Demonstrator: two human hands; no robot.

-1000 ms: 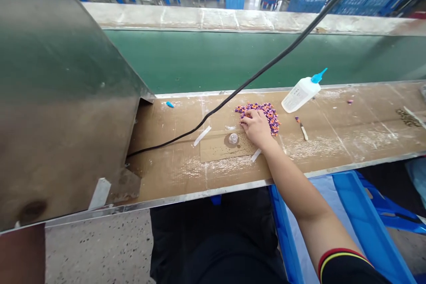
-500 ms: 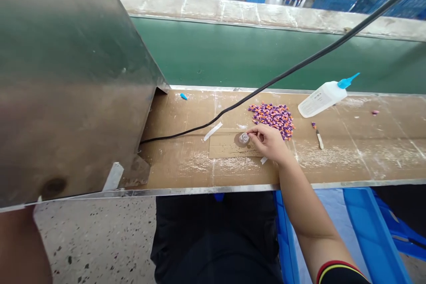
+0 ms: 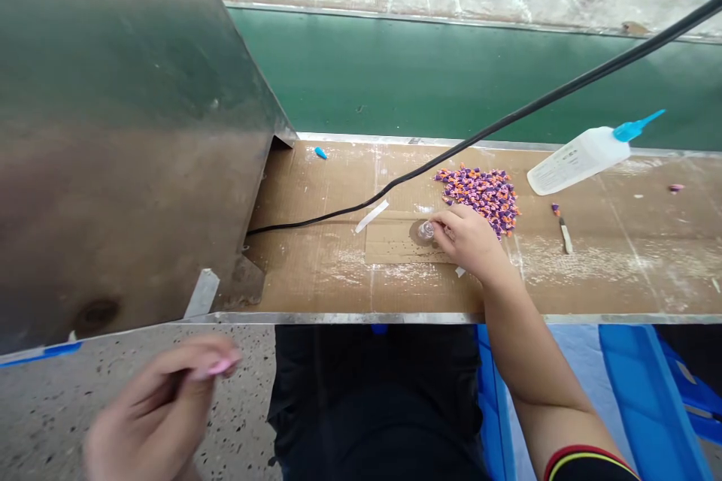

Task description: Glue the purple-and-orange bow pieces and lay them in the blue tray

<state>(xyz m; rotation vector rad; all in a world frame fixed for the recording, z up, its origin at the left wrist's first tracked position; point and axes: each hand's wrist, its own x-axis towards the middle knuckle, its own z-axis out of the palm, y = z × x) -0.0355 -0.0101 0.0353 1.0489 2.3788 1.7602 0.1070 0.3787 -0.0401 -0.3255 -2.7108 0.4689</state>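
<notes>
Left hand (image 3: 152, 417) off the bench (image 3: 316, 282), right hand (image 3: 472, 242) over it.
The left thumb and forefinger pinched a pink piece (image 3: 221, 365) beyond the near edge, above the floor (image 3: 242, 421); the right fingertips bunched against a small clear container (image 3: 426, 230) between the near and far edges — whether they gripped anything, I cannot tell. The purple-and-orange pile (image 3: 485, 194) lay toward the far edge.

Blurred pink piece (image 3: 220, 367), small clear cup (image 3: 426, 230) on cardboard (image 3: 389, 242)

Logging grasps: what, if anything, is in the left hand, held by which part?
Left hand: a small pink piece; blur hides which part is pinched.
</notes>
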